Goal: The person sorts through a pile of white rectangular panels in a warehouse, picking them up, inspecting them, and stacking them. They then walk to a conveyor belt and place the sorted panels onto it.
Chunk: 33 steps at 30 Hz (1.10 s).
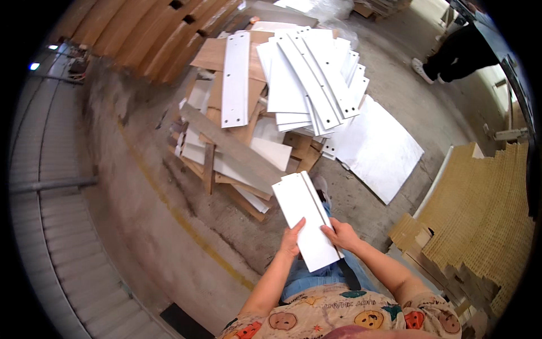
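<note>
A white rectangular panel [307,226], grooved along its right side, is held in front of my body, tilted with its far end to the left. My left hand [291,238] grips the panel's left edge, thumb on top. My right hand [341,234] clasps the opposite edge, its thumb also over the face. It may be more than one panel; the edges at the far end look layered. Beyond it a fanned pile of white panels with drilled holes [309,73] lies on a heap of boards. A single long white panel [236,79] rests left of that pile.
Brown wooden boards [209,164] stick out of the heap. A large white sheet [381,150] lies on the concrete floor to its right. Stacked yellowish boards [480,203] stand at right, tall brown stacks [141,34] at far left. A person in dark trousers [460,53] stands at far right.
</note>
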Motion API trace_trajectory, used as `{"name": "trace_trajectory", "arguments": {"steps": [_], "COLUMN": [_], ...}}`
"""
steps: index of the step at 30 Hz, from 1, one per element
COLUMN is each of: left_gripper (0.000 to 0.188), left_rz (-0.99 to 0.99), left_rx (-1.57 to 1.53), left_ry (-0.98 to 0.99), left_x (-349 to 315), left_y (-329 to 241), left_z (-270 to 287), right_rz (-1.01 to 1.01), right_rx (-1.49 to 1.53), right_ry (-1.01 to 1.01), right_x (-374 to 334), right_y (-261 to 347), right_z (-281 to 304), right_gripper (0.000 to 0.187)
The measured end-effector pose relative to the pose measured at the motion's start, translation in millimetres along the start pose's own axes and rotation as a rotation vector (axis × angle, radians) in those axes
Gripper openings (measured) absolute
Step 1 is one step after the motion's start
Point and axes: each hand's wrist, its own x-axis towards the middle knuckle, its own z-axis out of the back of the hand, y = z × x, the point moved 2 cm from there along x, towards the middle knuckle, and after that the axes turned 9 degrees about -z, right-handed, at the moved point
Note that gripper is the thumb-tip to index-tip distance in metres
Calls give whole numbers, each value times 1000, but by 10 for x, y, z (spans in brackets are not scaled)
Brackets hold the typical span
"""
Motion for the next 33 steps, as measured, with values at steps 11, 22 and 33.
{"name": "trace_trajectory", "arguments": {"steps": [11, 22, 33], "left_gripper": [46, 50, 49], "left_rz": [-175, -181, -139], "left_rx": [-37, -49, -240], "left_ry": [-136, -296, -395], "left_x": [877, 1241, 1581], "left_y": [-840, -1098, -617], "left_z": [-501, -937, -1857], "right_rz": [-47, -16, -2], "right_rx": [2, 103, -134], "right_ry": [-336, -587, -404], "right_x": [1802, 3166, 3722], "right_y": [-242, -171, 0], "right_z": [1550, 2307, 2769], "right_gripper": [28, 29, 58]}}
